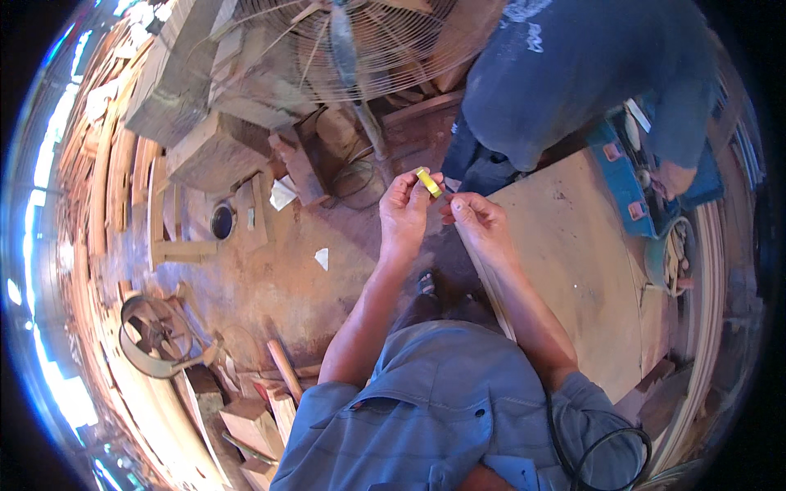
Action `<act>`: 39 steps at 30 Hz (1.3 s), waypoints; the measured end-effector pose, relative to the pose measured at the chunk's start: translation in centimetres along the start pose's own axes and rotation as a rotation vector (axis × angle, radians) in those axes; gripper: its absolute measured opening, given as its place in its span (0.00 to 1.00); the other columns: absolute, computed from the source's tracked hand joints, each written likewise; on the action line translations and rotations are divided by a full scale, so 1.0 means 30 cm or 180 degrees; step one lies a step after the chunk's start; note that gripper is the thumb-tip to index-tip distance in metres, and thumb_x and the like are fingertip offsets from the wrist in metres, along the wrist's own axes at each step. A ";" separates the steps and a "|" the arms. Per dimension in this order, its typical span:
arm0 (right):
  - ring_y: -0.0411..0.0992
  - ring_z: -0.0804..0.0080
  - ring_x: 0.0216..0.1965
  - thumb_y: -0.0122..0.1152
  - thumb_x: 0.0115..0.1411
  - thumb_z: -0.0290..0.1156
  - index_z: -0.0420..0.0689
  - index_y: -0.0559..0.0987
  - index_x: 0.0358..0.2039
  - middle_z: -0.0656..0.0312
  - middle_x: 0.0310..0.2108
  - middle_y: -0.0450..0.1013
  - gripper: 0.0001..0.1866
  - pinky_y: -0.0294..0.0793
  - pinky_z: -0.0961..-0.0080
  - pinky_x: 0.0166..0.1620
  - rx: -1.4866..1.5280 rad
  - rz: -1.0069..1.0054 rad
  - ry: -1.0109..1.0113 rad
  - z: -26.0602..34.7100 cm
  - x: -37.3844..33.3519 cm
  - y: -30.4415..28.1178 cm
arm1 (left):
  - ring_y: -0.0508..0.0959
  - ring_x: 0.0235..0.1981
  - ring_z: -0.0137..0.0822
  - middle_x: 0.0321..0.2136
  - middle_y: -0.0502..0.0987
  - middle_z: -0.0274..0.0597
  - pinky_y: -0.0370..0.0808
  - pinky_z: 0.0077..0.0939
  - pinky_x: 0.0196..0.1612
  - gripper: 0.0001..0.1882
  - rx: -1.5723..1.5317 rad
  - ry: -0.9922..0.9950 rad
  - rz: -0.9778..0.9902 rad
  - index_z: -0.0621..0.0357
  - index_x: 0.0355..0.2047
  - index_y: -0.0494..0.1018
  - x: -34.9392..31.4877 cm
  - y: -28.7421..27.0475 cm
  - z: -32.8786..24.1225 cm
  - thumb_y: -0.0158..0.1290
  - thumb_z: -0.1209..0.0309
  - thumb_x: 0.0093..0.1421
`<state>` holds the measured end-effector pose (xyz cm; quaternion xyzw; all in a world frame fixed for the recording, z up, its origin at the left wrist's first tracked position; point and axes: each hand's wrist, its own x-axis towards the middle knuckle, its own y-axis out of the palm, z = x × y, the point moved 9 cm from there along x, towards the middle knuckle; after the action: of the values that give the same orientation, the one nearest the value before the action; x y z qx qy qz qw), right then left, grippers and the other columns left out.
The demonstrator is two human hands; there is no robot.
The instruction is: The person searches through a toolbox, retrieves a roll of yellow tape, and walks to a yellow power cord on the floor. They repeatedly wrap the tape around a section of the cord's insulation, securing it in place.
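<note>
In front of my body, both forearms reach forward over the floor. My left hand is closed on a small bright yellow roll, held up between the thumb and fingers; it looks like a narrow roll of tape. Close beside it, my right hand has its thumb and fingers pinched together, just right of the roll. Whatever those fingertips hold is too small to make out. The right wrist is above the edge of a large pale wooden board.
A person in dark clothing bends over a blue toolbox, one hand at it. A caged fan stands ahead. Timber blocks and a metal ring-shaped frame lie left. A bucket stands by the board.
</note>
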<state>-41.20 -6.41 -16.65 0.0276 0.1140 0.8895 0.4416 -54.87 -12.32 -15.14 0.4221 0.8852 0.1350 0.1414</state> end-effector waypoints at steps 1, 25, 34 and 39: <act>0.75 0.79 0.36 0.59 0.67 0.35 0.38 0.81 0.39 0.62 0.35 0.78 0.12 0.75 0.79 0.43 -0.0002 0.0116 0.0046 0.003 0.017 0.058 | 0.80 0.40 0.30 0.40 0.81 0.46 0.78 0.26 0.46 0.12 0.0183 0.0132 -0.0109 0.65 0.48 0.72 -0.001 -0.033 -0.011 0.50 0.71 0.69; 0.81 0.67 0.40 0.54 0.68 0.36 0.45 0.77 0.45 0.57 0.40 0.81 0.11 0.80 0.71 0.33 0.0513 0.1660 0.3717 -0.636 -0.100 0.645 | 0.79 0.43 0.58 0.42 0.77 0.59 0.78 0.44 0.44 0.12 0.3094 0.0915 -0.2298 0.63 0.46 0.72 -0.452 -0.726 -0.049 0.54 0.73 0.63; 0.79 0.71 0.39 0.53 0.69 0.42 0.49 0.76 0.47 0.62 0.39 0.80 0.13 0.77 0.73 0.37 -0.0264 0.2330 0.3532 -0.875 0.020 1.081 | 0.79 0.42 0.55 0.41 0.78 0.55 0.78 0.43 0.44 0.10 0.3087 0.0613 -0.2016 0.62 0.43 0.74 -0.389 -1.188 -0.126 0.53 0.73 0.62; 0.79 0.71 0.41 0.56 0.68 0.41 0.47 0.77 0.49 0.63 0.43 0.79 0.15 0.78 0.77 0.39 -0.0406 0.2641 0.3946 -0.888 0.039 1.361 | 0.78 0.45 0.55 0.45 0.77 0.54 0.78 0.42 0.47 0.11 0.3084 0.0139 -0.1680 0.62 0.44 0.74 -0.352 -1.400 -0.215 0.53 0.72 0.62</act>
<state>-77.72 -34.09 -33.33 -0.4638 0.2703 0.8404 -0.0747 -80.61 -46.88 -22.80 0.1998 0.9246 -0.3191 -0.0584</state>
